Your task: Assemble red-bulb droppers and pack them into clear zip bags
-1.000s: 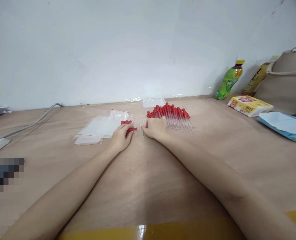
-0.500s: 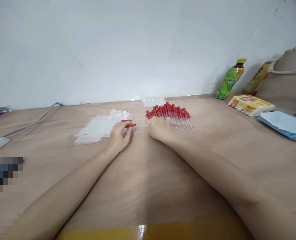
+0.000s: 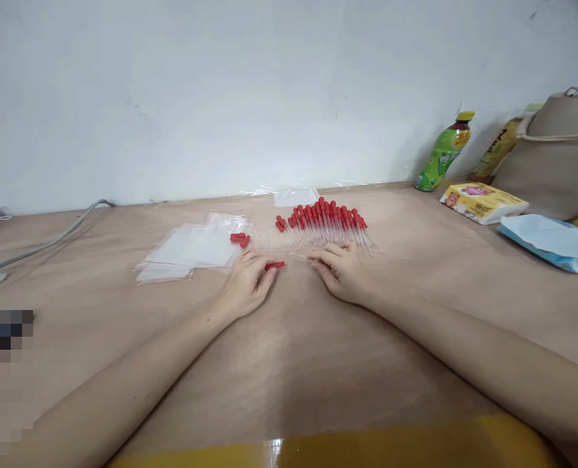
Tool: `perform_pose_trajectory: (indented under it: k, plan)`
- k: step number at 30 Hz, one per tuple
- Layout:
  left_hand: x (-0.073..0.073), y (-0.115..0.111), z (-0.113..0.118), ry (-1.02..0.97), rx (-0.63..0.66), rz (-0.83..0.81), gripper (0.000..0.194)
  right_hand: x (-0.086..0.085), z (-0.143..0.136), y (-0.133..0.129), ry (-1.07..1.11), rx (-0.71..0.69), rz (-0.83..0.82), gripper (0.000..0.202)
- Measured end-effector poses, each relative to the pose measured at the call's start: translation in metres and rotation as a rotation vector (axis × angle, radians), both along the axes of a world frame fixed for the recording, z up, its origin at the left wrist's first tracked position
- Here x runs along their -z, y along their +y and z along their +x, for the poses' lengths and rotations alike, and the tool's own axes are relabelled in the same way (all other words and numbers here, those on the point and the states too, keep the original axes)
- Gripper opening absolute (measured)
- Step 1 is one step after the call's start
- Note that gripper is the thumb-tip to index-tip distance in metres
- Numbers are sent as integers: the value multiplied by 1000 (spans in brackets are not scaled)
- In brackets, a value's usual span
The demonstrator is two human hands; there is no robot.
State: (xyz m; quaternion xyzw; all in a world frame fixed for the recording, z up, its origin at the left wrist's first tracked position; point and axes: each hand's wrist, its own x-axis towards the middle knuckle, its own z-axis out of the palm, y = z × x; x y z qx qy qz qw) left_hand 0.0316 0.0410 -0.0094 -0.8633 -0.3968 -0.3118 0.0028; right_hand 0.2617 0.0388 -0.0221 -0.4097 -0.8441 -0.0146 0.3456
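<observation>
Between the thumb and fingers of my left hand (image 3: 250, 284) is a red rubber bulb (image 3: 275, 265), its end pointing right. Opposite it, my right hand (image 3: 340, 270) pinches a thin clear glass tube (image 3: 299, 256) that points left toward the bulb; a small gap separates the two. Behind my left hand lie a few loose red bulbs (image 3: 240, 238), with bare clear tubes (image 3: 264, 240) beside them. Beyond my right hand, several droppers with red bulbs (image 3: 325, 214) lie fanned in a row, tips toward me.
Clear plastic bags (image 3: 186, 247) are stacked left of my hands, and another bag (image 3: 296, 197) lies by the wall. To the right are a green bottle (image 3: 442, 156), a yellow tissue pack (image 3: 484, 201), a blue-and-white packet (image 3: 549, 240) and a beige bag (image 3: 547, 162). A grey cable (image 3: 69, 231) runs at left.
My left hand has moved toward me and right with a red bulb. My right hand has drawn back from the droppers and now holds a glass tube.
</observation>
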Motion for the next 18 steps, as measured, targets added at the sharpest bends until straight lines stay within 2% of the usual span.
perform_pose_trajectory:
  k: [4, 9, 14, 18]
  plan:
    - [1, 1, -2, -6, -3, -8, 19, -1, -5, 0, -6, -84, 2, 21]
    - [2, 1, -1, -29, 16, -35, 18, -3, -5, -1, -20, -121, -13, 23]
    - [5, 3, -1, -146, 22, -119, 16, -2, -6, -1, -2, -174, -38, 24]
    - [7, 4, -3, -203, 66, -124, 13, -4, -7, -1, 15, -212, -65, 25]
